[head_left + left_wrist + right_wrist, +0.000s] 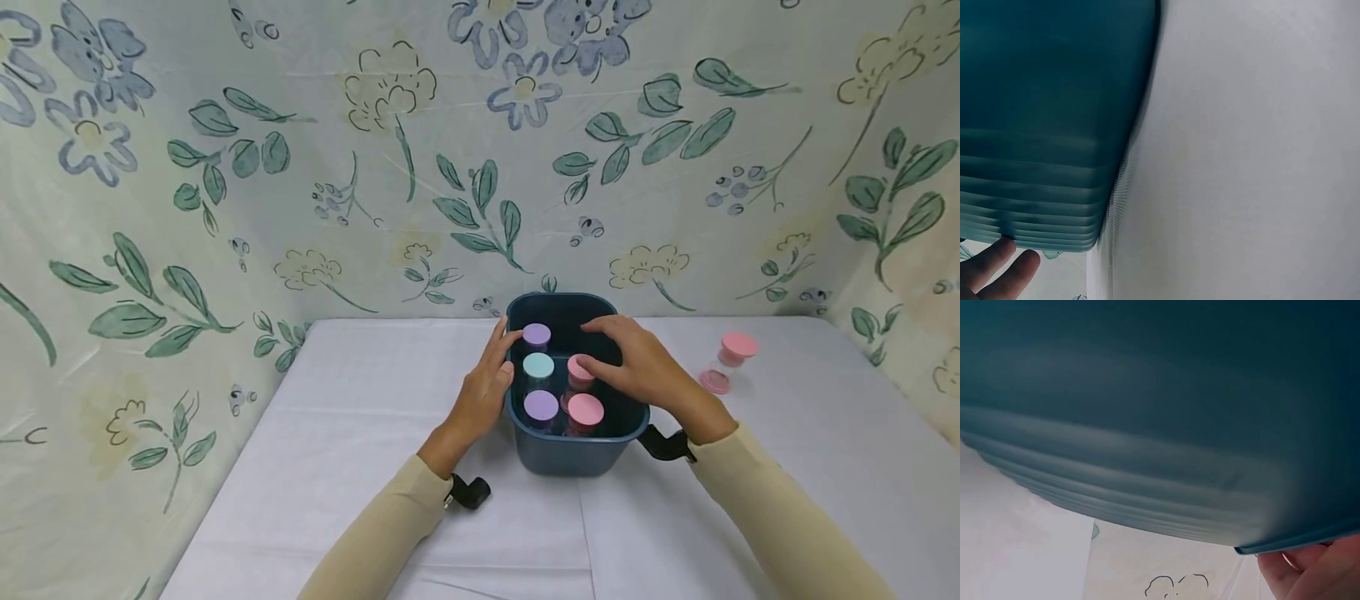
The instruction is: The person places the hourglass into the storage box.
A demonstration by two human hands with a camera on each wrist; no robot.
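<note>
- Five jars stand upright in the bin (573,454), packed close in two rows so their lids face up: a purple jar (536,336) at the back left, a teal jar (538,366) before it, a second purple jar (541,406) at the front left, and two pink jars on the right, one (586,410) in front and one (577,369) behind it.
- The bin sits on the table (360,433) near its middle, close to the person, between both forearms.
- The right hand (637,371) reaches over the bin's right rim, palm down; its fingertips (583,364) rest on the rear pink lid. The fingers curve over the lid, yet I cannot tell whether this grip pinches the lid or only touches it.
- The left hand (487,392) lies flat against the bin's outer left wall, fingers straight and together, tips up by the rim beside the rear purple jar. That grip is spread, not clamped; it seems to steady the bin while the other hand works inside.
- The left wrist view shows the ribbed wall of the bin (1047,125) close up with two fingertips (1004,265) at its edge; the right wrist view shows the bin (1160,412) with part of the right hand (1316,572) under its rim.
- One more pink jar (735,350) stands apart to the right on the table, with a loose pink lid (714,382) lying just beside it.
- A flowered cloth (225,167) hangs behind and to both sides.
</note>
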